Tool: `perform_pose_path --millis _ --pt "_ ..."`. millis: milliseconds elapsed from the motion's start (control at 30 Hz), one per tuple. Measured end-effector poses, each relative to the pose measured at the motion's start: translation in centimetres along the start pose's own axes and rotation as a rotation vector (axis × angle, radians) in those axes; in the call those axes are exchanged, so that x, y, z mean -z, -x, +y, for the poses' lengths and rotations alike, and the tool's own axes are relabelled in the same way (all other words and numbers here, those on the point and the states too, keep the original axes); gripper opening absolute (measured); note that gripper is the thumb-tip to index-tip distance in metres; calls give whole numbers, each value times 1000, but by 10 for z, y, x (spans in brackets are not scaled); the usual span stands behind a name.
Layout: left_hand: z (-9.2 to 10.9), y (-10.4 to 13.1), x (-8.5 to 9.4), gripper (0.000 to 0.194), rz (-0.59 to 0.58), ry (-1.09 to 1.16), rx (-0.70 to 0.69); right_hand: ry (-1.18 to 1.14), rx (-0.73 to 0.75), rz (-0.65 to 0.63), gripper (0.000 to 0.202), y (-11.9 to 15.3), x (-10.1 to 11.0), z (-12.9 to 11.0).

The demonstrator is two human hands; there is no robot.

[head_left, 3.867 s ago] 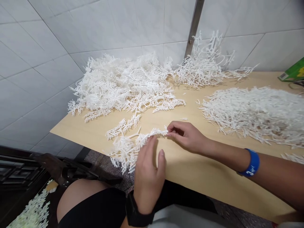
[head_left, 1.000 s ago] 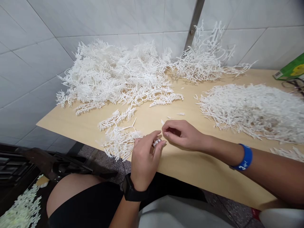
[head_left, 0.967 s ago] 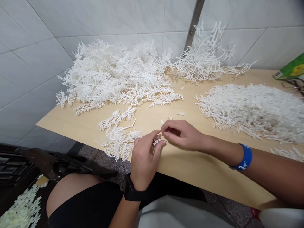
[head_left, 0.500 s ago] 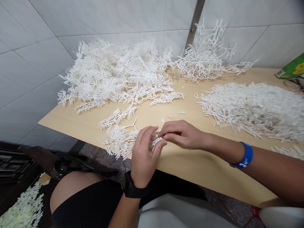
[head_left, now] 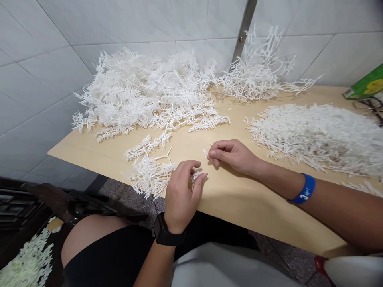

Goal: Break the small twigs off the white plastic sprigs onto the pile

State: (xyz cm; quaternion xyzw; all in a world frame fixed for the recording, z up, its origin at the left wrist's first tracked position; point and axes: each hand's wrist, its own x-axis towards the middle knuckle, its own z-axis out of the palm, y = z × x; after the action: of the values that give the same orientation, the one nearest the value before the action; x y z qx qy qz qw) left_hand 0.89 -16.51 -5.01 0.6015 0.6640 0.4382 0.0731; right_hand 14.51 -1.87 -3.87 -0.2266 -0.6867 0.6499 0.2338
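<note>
My left hand (head_left: 181,195), with a black watch at its wrist, rests near the table's front edge. Its thumb and fingers curl around small white plastic sprigs (head_left: 195,176), mostly hidden by the hand. Up and to the right, my right hand (head_left: 235,154) is closed in a pinch just over the tabletop. What its fingertips hold, if anything, is hidden. Right beside those fingertips lies a small loose white sprig (head_left: 205,152). A clump of branched white plastic stems (head_left: 151,175) sits left of my left hand.
A large heap of white branched sprigs (head_left: 143,87) fills the table's back left. Bare-looking white stems (head_left: 254,79) lean against the tiled wall. At the right spreads a pile of loose white sprigs (head_left: 311,135), with a green box (head_left: 365,85) behind it.
My right hand has drawn away from my left hand, up and to the right, to the loose bits on the table. My left hand has stayed nearly still, still around the sprigs.
</note>
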Motion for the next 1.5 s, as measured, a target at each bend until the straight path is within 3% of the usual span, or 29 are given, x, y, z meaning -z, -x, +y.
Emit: perform_pose_path --millis 433,633,833,900,1133,1500 --pt "-1 0 0 13 -14 -8 -12 -86 50 -52 33 0 1 5" --pt "-2 0 -1 29 -55 -42 13 -68 61 -75 26 7 -5 8" --pt "-3 -1 -1 37 -63 -79 -4 -626 -192 -222 44 13 -11 -2" --pt "-3 0 -2 39 -54 -80 -6 -719 -258 -272 50 12 -11 -5" --pt "-4 1 -3 44 -19 -64 16 -765 -296 -327 78 5 -5 -5" --pt "-2 2 -4 40 97 -13 148 -805 -355 -284 79 3 -6 -9"
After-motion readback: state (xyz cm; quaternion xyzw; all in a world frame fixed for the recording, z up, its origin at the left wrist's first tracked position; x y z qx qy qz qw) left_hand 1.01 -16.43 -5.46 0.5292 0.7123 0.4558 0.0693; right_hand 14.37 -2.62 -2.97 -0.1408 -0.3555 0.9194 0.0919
